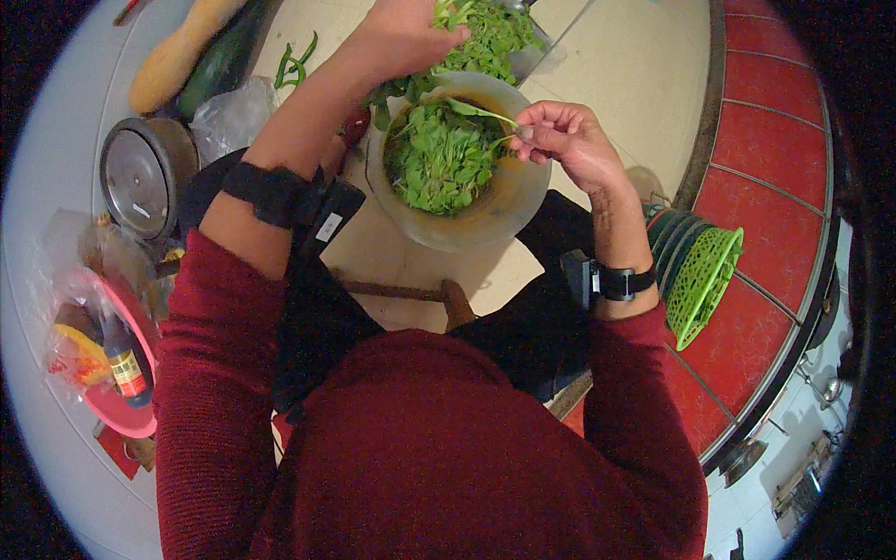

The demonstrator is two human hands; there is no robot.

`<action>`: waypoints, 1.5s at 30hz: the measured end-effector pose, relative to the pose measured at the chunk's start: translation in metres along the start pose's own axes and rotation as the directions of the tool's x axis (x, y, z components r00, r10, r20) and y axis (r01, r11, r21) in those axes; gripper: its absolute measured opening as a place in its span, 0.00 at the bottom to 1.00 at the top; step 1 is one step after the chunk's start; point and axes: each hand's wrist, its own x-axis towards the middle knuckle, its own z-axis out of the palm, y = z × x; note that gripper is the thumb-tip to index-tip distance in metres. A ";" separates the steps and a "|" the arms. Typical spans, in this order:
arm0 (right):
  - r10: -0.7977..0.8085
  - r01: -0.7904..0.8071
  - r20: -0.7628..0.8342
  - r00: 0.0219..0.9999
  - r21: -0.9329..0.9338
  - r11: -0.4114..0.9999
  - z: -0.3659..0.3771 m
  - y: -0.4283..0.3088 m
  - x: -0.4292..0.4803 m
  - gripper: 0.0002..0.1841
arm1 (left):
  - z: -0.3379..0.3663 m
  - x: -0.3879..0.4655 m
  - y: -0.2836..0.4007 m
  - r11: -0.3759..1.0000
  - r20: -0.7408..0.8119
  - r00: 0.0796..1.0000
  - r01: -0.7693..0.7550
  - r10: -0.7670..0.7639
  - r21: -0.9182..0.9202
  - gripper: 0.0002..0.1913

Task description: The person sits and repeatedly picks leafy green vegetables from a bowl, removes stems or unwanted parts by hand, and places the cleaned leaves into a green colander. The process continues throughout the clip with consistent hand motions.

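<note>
Between my knees stands a pale plastic basin [518,203] holding a heap of leafy greens [441,157]. Over the basin's right rim, my right hand [563,140] pinches the thin stem of a green leaf [476,110] between thumb and fingers. My left hand [413,31] is at the top, beyond the basin, with its fingertips at light green leaves [451,14]; part of the hand is cut off by the picture's edge. Under and beside it lies a bigger pile of greens [493,38], partly on a flat sheet or tray.
Green chillies [294,66] lie on the floor, near a butternut-shaped squash [175,63], a dark green gourd [220,59] and a clear plastic bag [234,115]. At left are a round lidded pot [138,178] and a pink basin [112,413] with a bottle [126,367]. A green basket [703,290] stands right.
</note>
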 end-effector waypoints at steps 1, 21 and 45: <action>-0.008 0.008 0.003 1.000 0.015 1.000 -0.001 -0.001 0.000 0.07 | 0.001 0.001 -0.003 0.999 0.043 0.999 -0.010 0.012 -0.038 0.11; -0.168 0.304 -0.461 0.871 0.239 0.922 -0.014 -0.001 0.031 0.13 | 0.001 0.002 -0.011 0.996 0.109 0.990 -0.087 0.085 0.008 0.14; 0.372 -0.370 -0.048 0.927 -0.271 0.889 0.103 0.145 0.137 0.21 | -0.007 0.014 -0.008 0.930 -0.348 0.930 0.226 -0.117 0.291 0.19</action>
